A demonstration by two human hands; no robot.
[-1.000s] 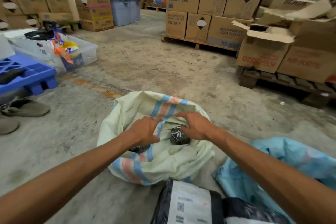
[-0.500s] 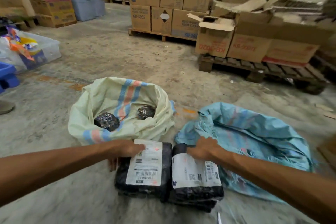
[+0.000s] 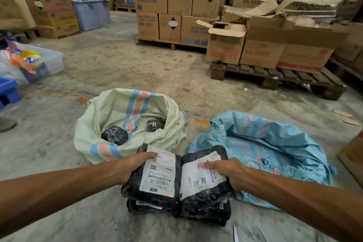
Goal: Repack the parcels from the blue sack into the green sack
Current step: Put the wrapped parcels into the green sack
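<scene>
Since half a second ago, both hands have closed onto the two top parcels, whose far edges now tilt up. The left hand (image 3: 135,165) curls round the left black parcel (image 3: 157,180), fingers reaching its white label, just in front of the green sack (image 3: 110,112). That sack lies open on the concrete floor (image 3: 137,68) with two small black bundles (image 3: 115,135) inside. The right black parcel (image 3: 200,186) touches the left one and is gripped by the right hand (image 3: 225,169), beside the crumpled blue sack (image 3: 275,143). More black parcels (image 3: 204,212) lie stacked beneath.

On the floor (image 3: 137,68), left sack (image 3: 110,116) beside right sack (image 3: 275,143). Inside the left one, two small parcels (image 3: 115,135). Just in front, between both, stacked parcels (image 3: 159,175). Behind, boxes (image 3: 261,53) on pallets (image 3: 275,79).
</scene>
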